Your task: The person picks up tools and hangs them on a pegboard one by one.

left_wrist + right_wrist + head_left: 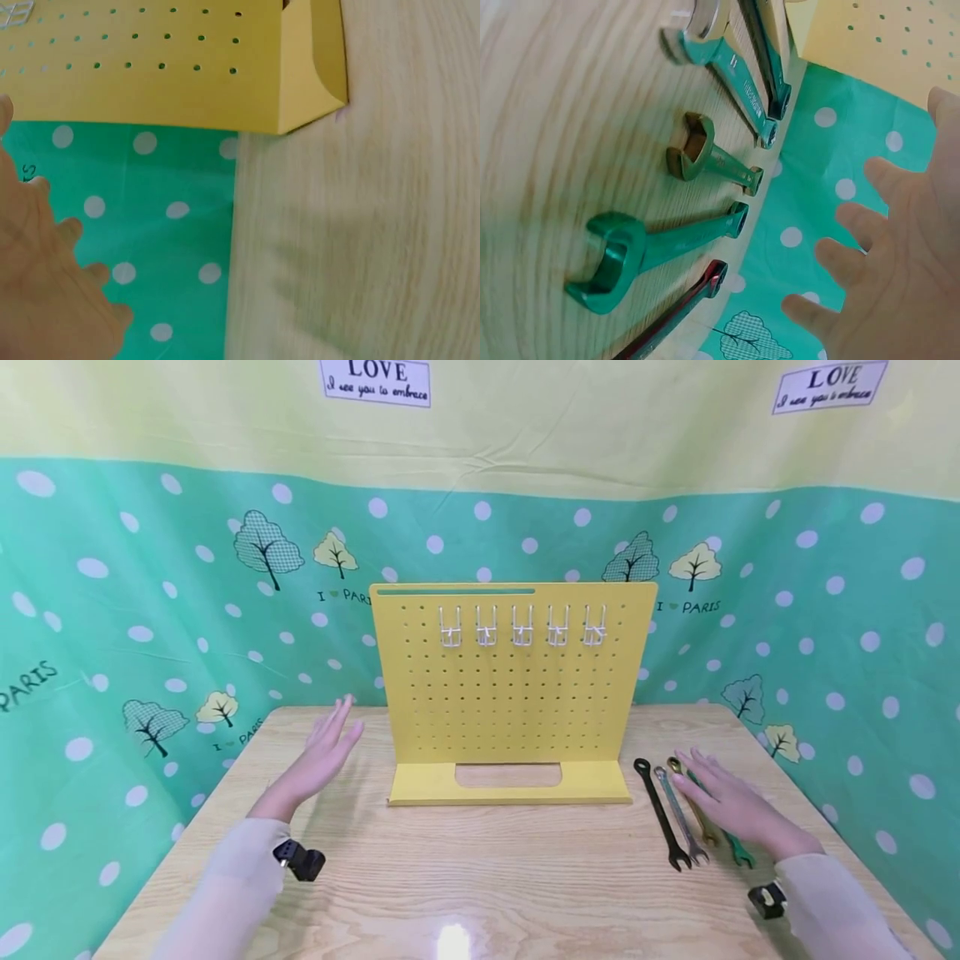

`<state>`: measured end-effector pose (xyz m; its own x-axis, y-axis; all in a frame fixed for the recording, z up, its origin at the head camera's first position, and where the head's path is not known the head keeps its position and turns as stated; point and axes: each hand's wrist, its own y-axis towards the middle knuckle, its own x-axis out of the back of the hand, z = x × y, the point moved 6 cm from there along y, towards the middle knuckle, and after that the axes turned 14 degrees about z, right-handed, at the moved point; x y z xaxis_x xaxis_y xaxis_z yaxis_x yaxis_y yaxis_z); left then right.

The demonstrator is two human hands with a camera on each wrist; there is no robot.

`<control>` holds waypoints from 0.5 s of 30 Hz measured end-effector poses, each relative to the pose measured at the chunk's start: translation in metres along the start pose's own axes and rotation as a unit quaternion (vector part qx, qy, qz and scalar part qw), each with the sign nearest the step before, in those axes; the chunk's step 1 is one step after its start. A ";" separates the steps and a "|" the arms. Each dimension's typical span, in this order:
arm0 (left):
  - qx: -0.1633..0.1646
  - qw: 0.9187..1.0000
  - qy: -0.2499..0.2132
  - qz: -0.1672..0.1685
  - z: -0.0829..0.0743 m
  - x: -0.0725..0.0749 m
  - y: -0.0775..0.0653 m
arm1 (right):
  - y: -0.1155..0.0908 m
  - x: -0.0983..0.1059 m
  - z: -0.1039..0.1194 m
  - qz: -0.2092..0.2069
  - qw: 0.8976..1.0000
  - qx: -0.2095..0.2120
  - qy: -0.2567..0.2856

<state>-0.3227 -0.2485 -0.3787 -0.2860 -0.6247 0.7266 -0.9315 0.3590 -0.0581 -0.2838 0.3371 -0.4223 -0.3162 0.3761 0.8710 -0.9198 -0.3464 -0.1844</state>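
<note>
My left hand is raised over the table left of the yellow pegboard, fingers extended, holding nothing. The right hand hovers palm down above a row of wrenches with its fingers spread. From left to right lie a black wrench, a silver wrench, a gold wrench and a green wrench, partly covered by the hand in the head view. A dark red wrench shows beyond the green one in the right wrist view; the hand hides it in the head view.
Several white wire hooks line the upper part of the pegboard, which stands upright on its base at the back of the wooden table. A patterned green and yellow curtain hangs behind and at both sides.
</note>
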 end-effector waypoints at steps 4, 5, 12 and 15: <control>-0.005 0.999 -0.030 0.013 -0.006 0.002 0.009 | -0.001 -0.003 0.002 0.010 1.000 0.000 0.029; -0.007 0.999 -0.033 0.015 -0.008 0.003 0.012 | -0.001 -0.003 0.002 0.012 0.999 0.000 0.033; -0.017 0.998 -0.053 0.021 -0.025 0.013 0.030 | -0.002 -0.006 0.009 0.028 0.998 0.017 0.057; -0.030 0.997 -0.068 0.013 -0.037 0.018 0.037 | -0.002 -0.007 0.010 0.031 0.997 0.022 0.064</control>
<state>-0.3539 -0.2209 -0.3419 -0.3407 -0.7019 0.6255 -0.9098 0.4139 -0.0311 -0.2770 0.3262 -0.4234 -0.4021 0.4587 0.7924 -0.8872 -0.4090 -0.2135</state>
